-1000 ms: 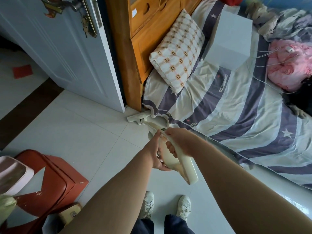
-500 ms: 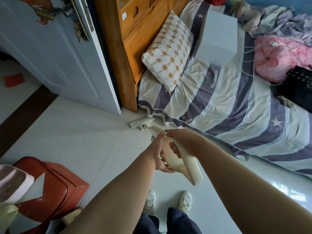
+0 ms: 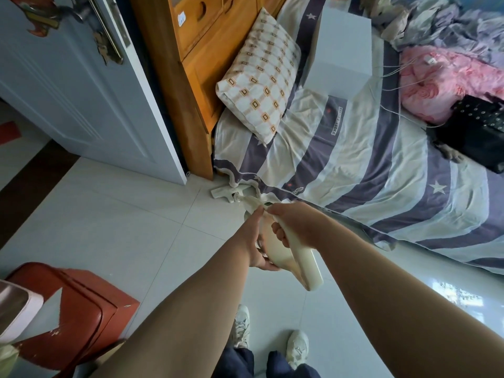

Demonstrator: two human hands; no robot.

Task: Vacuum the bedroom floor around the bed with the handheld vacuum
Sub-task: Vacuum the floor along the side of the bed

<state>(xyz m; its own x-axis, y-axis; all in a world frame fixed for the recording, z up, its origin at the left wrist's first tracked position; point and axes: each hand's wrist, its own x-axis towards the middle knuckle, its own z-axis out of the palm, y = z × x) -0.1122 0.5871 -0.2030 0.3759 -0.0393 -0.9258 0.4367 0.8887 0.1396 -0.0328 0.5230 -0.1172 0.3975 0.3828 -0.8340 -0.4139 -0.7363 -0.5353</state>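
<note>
A cream handheld vacuum [image 3: 305, 266] runs from my hands down to the white tiled floor [image 3: 114, 219]. Its flat nozzle [image 3: 223, 192] rests on the tiles at the corner of the bed [image 3: 381, 170], partly under the hanging striped sheet. My right hand [image 3: 294, 222] is wrapped around the vacuum's handle. My left hand [image 3: 256, 241] clasps the vacuum's body from the left side, just below the right hand. The tube between my hands and the nozzle is mostly hidden by my fingers.
A pale blue door [image 3: 81, 85] stands open at the left, beside a wooden cabinet [image 3: 191, 64]. A patterned pillow [image 3: 261, 77], white box [image 3: 341, 47], pink bundle [image 3: 447, 77] and black bag [image 3: 480, 132] lie on the bed. A red stool [image 3: 81, 306] stands at the lower left.
The nozzle has slid a little toward the bed corner, further under the sheet's edge. Both hands keep the same hold on the vacuum, and my view has shifted slightly.
</note>
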